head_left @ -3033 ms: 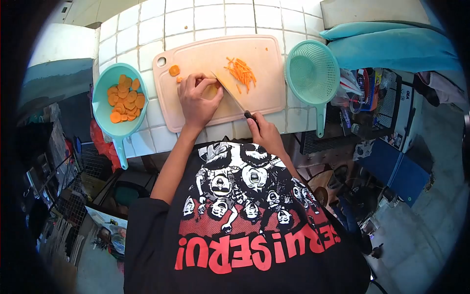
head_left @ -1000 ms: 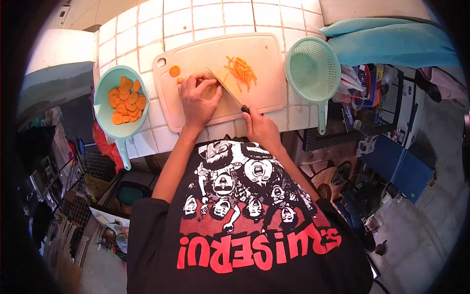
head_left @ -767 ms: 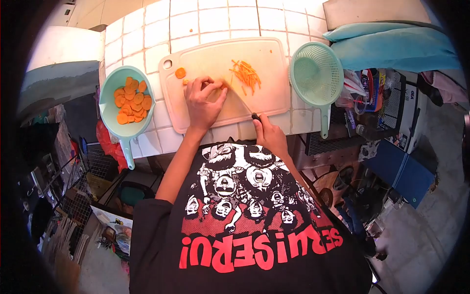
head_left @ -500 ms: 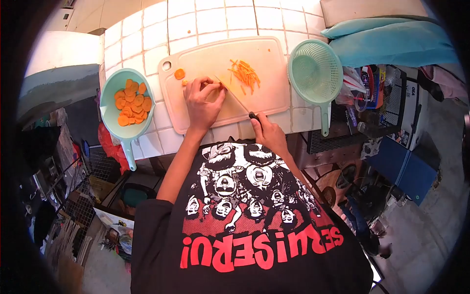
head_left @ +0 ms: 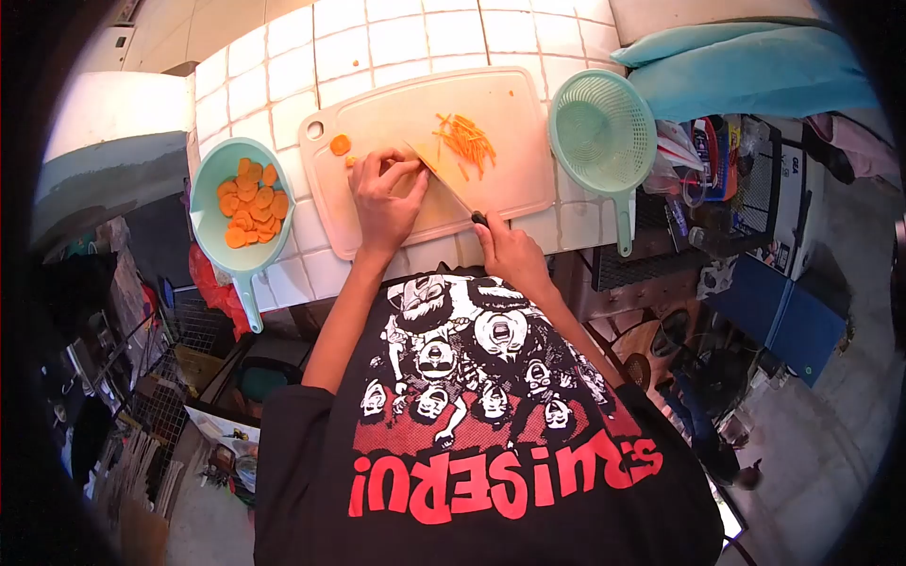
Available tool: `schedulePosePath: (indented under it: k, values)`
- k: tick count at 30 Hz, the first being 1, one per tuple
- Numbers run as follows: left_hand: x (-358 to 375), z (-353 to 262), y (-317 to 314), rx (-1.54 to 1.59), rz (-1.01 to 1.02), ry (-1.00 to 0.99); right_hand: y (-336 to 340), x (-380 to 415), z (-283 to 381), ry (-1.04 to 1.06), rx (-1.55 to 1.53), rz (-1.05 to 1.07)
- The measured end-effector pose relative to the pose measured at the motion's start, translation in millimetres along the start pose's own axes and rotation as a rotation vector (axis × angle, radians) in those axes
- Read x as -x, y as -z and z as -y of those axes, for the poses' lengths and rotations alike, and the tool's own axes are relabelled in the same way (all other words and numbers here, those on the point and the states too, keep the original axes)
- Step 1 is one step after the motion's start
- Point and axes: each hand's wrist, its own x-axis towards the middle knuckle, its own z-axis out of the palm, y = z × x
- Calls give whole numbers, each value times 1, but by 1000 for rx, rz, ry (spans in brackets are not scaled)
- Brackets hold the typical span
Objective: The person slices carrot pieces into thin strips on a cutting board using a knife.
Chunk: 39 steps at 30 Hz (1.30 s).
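**Carrot julienne: cut in progress on board**

Right hand is wrapped shut around the knife handle at the near edge of the board. The blade runs away from that grip, up and to the left, with its far part set against the left fingers.

Left hand is curled claw-style, pressed down on a carrot piece that shows just past the fingertips at the blade. Most of the piece is covered by the fingers, so its size cannot be told.

Beyond the blade, to its right, a pile of fine strips lies on the board. Beyond the left hand, a single round slice sits near the board's hanging hole, with a small scrap between it and the fingers.

Well left of the left hand, off the board, a teal bowl holds more round slices. Well right of the knife hand, a teal strainer lies on the tiled counter; nothing is seen in it.

Judged step: a slice is being cut into matchsticks, mid-way through. The next move likely calls for a straight downward cut beside the knuckles, with the fingertips tucked back and the left hand stepped away from the blade between cuts. Main risk: small piece, fingers close to the edge.
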Motion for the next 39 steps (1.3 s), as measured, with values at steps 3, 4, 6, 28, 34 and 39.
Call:
schedulePosePath:
  k: [3,4,6,28,34,39]
  values:
    - [1,2,-1,3,-2,0,-1,2,1,-23,23,-1]
    - [0,3,0,-3,-4,-3,-2,4,-2,-27,-10,-21]
    - [0,1,0,5,-2,-4,-2,6,-5,-49,-54,-38]
    - [2,2,-1,30,8,27,-7,2,-6,-4,-51,9]
    - [1,1,0,7,4,16,-10,2,-9,24,-44,16]
    - [0,0,0,15,15,31,-2,1,-3,1,-39,45]
